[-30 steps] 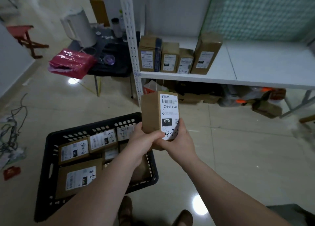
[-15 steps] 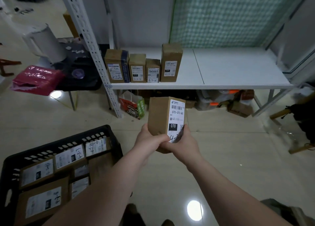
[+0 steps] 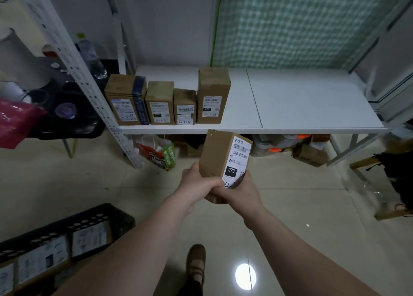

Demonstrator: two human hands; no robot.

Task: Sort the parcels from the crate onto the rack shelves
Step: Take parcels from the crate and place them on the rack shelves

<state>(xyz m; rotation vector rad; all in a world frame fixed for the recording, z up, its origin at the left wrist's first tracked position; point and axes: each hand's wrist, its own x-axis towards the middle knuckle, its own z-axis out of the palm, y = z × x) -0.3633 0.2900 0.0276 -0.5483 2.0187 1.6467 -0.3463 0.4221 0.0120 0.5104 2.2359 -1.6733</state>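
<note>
You're holding one brown parcel [image 3: 220,157] in both hands, off the floor, in front of the white rack shelf [image 3: 301,103]. In view its top sits just under the shelf's front edge. The parcel is upright, tilted a bit to the right.

Your left hand [image 3: 196,180] is clamped on its lower left side, fingers curled round it. Your right hand [image 3: 240,192] grips the bottom right corner from below.

The label faces you: "070-070-A80" and a black "070" block. The handwriting at the bottom is partly covered by your hands.

On the shelf's left end, next to the perforated rack post [image 3: 89,90], 4 shelved parcels [image 3: 159,103] stand upright side by side, labels to the front. The tall box [image 3: 213,94] is rightmost.

The black crate [image 3: 98,219] sits on the floor bottom left, w/ more labelled boxes [image 3: 89,237] inside. Your brown shoe [image 3: 196,260] shows between your forearms.
</note>
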